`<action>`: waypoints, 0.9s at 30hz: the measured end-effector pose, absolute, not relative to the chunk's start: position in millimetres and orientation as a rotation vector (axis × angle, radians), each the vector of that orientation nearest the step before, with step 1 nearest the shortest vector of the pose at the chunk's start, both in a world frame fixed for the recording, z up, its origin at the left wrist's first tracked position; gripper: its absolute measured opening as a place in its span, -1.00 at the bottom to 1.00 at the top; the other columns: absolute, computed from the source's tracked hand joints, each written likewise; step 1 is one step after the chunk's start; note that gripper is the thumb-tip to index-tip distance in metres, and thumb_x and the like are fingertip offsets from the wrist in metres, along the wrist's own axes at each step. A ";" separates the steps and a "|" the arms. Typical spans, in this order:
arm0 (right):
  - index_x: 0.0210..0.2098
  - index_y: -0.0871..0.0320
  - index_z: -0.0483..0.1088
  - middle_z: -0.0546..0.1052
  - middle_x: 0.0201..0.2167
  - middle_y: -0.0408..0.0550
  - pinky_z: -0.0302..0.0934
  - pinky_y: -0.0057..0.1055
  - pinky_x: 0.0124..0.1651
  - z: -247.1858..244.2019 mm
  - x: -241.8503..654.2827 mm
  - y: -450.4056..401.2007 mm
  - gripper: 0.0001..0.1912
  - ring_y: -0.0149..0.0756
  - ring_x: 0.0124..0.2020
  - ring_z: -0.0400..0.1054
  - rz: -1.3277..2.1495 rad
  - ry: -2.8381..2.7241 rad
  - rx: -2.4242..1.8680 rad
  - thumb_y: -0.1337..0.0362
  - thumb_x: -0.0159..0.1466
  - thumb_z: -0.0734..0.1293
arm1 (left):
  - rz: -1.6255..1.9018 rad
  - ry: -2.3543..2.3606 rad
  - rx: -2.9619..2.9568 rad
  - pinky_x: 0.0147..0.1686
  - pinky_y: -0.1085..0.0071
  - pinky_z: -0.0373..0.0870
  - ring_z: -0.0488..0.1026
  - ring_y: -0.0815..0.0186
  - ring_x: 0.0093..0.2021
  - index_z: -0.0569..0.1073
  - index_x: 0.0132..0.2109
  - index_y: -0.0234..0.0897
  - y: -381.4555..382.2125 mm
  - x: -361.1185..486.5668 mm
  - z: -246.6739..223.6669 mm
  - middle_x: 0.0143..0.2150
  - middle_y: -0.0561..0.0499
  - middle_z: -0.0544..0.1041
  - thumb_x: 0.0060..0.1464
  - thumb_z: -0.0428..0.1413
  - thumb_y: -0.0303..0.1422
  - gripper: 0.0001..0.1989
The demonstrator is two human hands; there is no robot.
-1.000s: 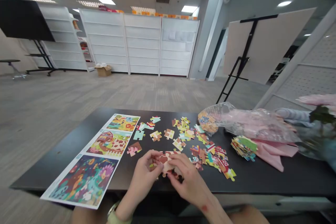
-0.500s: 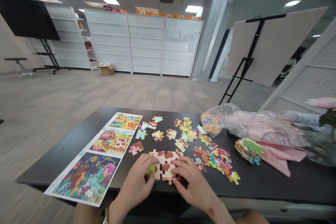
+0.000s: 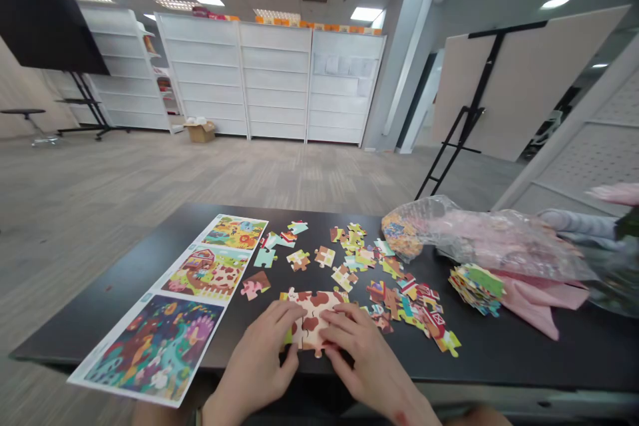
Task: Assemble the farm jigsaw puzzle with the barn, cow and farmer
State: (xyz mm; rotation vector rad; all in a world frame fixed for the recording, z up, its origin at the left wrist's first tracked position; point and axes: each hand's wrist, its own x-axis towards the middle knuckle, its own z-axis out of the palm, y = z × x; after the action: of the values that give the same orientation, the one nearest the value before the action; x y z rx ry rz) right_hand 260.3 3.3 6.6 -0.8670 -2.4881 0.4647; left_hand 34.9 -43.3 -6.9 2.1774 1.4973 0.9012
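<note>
Several cow-patterned jigsaw puzzle pieces (image 3: 312, 314), cream with brown patches, lie joined near the table's front edge. My left hand (image 3: 262, 353) grips their left side, thumb at the near edge and fingers on top, beside a green part. On the right side, my right hand (image 3: 362, 349) holds them with bent fingers on top and the thumb low. Only a thin seam shows between the halves. My fingers hide the outer ends. A loose pink and brown puzzle piece (image 3: 255, 285) lies just beyond my left hand.
A printed picture sheet (image 3: 150, 293) lies left on the black table (image 3: 100, 289). Loose puzzle pieces (image 3: 429, 313) spread behind and right of my hands. Farther right are a stack of pieces (image 3: 476, 287), a pink cloth (image 3: 529, 303) and a clear plastic bag (image 3: 499, 239).
The dark gap between the two cow-patterned halves has closed to a thin seam as my hands pressed them together. The view has shifted slightly.
</note>
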 end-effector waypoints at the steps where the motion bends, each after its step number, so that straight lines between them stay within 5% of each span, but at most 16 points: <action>1: -0.11 0.01 0.50 0.58 0.05 -0.11 0.32 -0.06 0.20 6.0 260.3 3.6 -0.74 -0.09 0.14 0.33 0.458 -2.495 -0.868 0.46 0.31 0.29 | 0.894 1.503 2.181 0.11 0.18 0.45 0.45 0.10 0.13 0.38 0.11 -0.08 -43.2 34.8 -7.1 0.12 -0.07 0.48 0.06 0.02 -0.59 -0.51; 12: 0.00 -0.01 0.47 0.54 0.14 -0.09 0.25 0.01 0.28 4.4 264.2 2.2 -0.66 -0.03 0.25 0.28 0.398 -2.549 -0.858 0.46 0.33 0.25 | 0.781 1.481 2.346 0.21 0.03 0.38 0.40 0.04 0.23 0.44 0.13 -0.03 -40.4 32.0 -13.4 0.19 -0.02 0.50 0.11 0.05 -0.55 -0.52; 15: 0.16 0.00 0.38 0.44 0.25 0.00 0.26 -0.01 0.27 -10.6 275.2 5.9 -0.56 -0.04 0.28 0.27 0.331 -2.329 -0.911 0.46 0.35 0.22 | 0.798 1.474 2.394 0.21 0.01 0.37 0.38 0.02 0.24 0.44 0.12 0.00 -40.5 30.8 -15.9 0.21 -0.01 0.49 0.09 0.07 -0.55 -0.51; 17: 0.13 0.03 0.38 0.51 0.14 0.05 0.33 -0.08 0.19 -22.3 284.0 8.7 -0.62 -0.09 0.18 0.37 0.291 -2.044 -0.996 0.44 0.38 0.19 | 0.924 1.487 2.389 0.18 0.03 0.38 0.38 0.00 0.24 0.44 0.09 -0.04 -40.9 29.0 -18.6 0.22 -0.05 0.47 0.10 0.09 -0.54 -0.56; 21: -0.09 0.07 0.44 0.56 -0.12 0.00 0.37 -0.18 0.03 -38.1 294.6 10.3 -0.80 -0.14 -0.02 0.46 0.267 -1.675 -1.026 0.40 0.40 0.22 | 1.624 1.467 2.208 -0.15 0.26 0.46 0.48 0.16 -0.10 0.39 -0.18 -0.18 -43.6 22.8 -30.3 -0.14 -0.06 0.50 0.17 0.03 -0.62 -0.78; 27: -0.15 0.12 0.45 0.53 -0.21 0.00 0.31 -0.15 -0.02 -44.8 294.4 5.3 -0.78 -0.16 -0.12 0.43 0.153 -1.589 -0.836 0.50 0.34 0.24 | 1.961 1.268 2.194 -0.53 0.36 0.00 0.13 0.36 -0.54 0.15 -0.39 -0.18 -49.9 19.3 -47.6 -0.51 0.13 0.13 0.20 -0.12 -0.67 -0.70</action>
State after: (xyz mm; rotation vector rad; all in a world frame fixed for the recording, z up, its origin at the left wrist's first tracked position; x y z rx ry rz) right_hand 294.4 5.3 -44.8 -0.8360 -1.5891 0.1535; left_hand 19.3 -49.9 -47.6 2.1942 1.2679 1.9606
